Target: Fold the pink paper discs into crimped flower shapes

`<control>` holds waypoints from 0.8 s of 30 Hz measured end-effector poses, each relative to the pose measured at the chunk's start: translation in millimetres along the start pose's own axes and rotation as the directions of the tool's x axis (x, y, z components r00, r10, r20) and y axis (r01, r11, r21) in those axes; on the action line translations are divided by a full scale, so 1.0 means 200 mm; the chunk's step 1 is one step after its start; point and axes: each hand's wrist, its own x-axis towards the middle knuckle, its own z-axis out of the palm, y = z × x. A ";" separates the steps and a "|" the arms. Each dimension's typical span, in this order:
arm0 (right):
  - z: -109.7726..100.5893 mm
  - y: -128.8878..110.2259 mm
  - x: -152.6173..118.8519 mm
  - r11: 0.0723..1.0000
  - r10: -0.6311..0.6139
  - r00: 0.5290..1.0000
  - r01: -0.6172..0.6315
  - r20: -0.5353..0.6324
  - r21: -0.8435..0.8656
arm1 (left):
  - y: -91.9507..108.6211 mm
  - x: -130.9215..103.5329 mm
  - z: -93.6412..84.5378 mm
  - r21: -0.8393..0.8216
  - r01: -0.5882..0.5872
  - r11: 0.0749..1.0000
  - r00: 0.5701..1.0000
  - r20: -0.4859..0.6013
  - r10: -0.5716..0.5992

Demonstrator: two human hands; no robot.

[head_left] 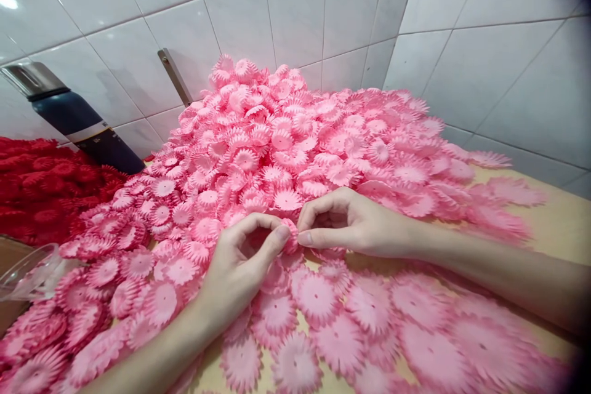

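Between thumb and forefinger, my left hand [244,258] pinches a small pink fringed flower piece [290,237]. Just to its right, my right hand [348,221] has its thumb and fingertips nearly together at the edge of the same piece; whether they grip it is hard to make out. Behind both hands rises a large heap of pink fringed flower discs [286,141]. Flatter, larger pink discs [339,341] with small centre holes lie in front, below my wrists.
A dark blue bottle [87,123] with a metal cap leans at the left beside a pile of red flower pieces [50,188]. A clear plastic container [32,274] sits at the left edge. White tiled walls [295,6] close off the back and right of the yellowish table [554,228].
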 end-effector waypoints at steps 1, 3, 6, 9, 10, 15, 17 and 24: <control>0.00 0.00 0.00 1.000 -0.004 1.000 0.004 -0.002 -0.009 | 0.00 0.00 0.00 0.011 -0.006 1.000 1.000 -0.001 0.006; 0.01 0.00 0.00 1.000 -0.014 1.000 0.014 0.003 -0.023 | 0.00 0.00 0.00 0.036 -0.011 0.999 1.000 0.007 0.010; 0.01 0.00 0.00 0.999 -0.031 0.999 0.031 0.023 -0.032 | 0.00 0.00 0.00 0.057 -0.017 0.998 1.000 0.020 0.016; 0.00 0.00 0.00 1.000 -0.015 1.000 0.015 0.024 -0.014 | 0.00 0.00 0.00 0.042 -0.006 0.999 1.000 0.010 0.005; 0.00 0.00 0.00 1.000 -0.005 1.000 0.005 0.020 -0.006 | 0.00 0.00 0.00 0.038 0.000 0.999 1.000 0.001 0.000; -0.01 0.01 0.01 0.996 0.022 1.000 -0.020 -0.017 0.083 | -0.03 0.00 0.00 -0.024 0.035 0.999 0.993 -0.114 -0.037; -0.01 0.02 0.01 0.983 0.025 0.999 -0.016 -0.046 0.181 | -0.05 0.01 -0.01 -0.110 0.047 0.993 0.983 -0.171 -0.066; -0.02 0.04 0.01 0.928 -0.033 0.981 0.101 -0.190 0.358 | -0.08 0.03 -0.01 -0.363 -0.014 0.932 0.950 -0.295 -0.101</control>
